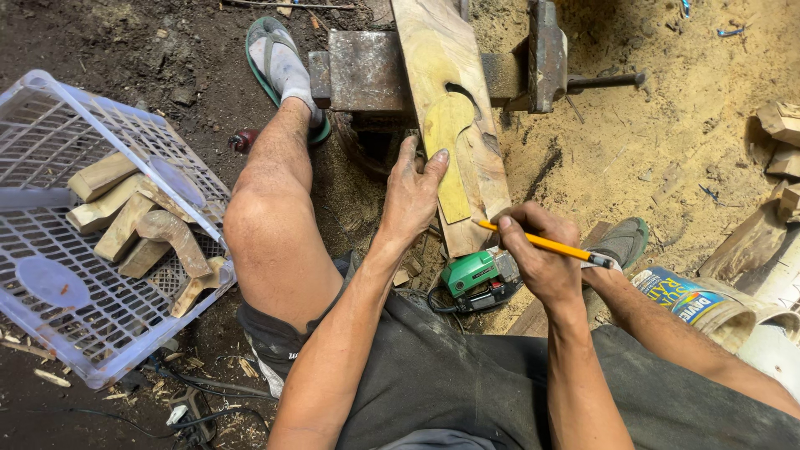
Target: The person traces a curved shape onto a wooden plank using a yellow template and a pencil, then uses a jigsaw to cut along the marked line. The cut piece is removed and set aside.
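Observation:
A long wooden plank [440, 50] lies slanted across a rusty metal vise [367, 71], its near end by my knees. On it rests a flat, yellowish paddle-shaped template [446, 125]. My left hand [410, 193] presses on the template's near left edge, fingers spread over it. A yellow pencil [537, 243] is held in my right hand [540, 258], its tip touching the plank's near right edge. Below the plank's end sits a green power tool [473, 277] between my legs.
A white plastic crate [58, 292] with several carved wood pieces [142, 229] stands at left. My left foot in a green sandal [282, 67] is beside the vise. A tin can [696, 300] and wood offcuts [779, 137] lie at right on sawdust-covered ground.

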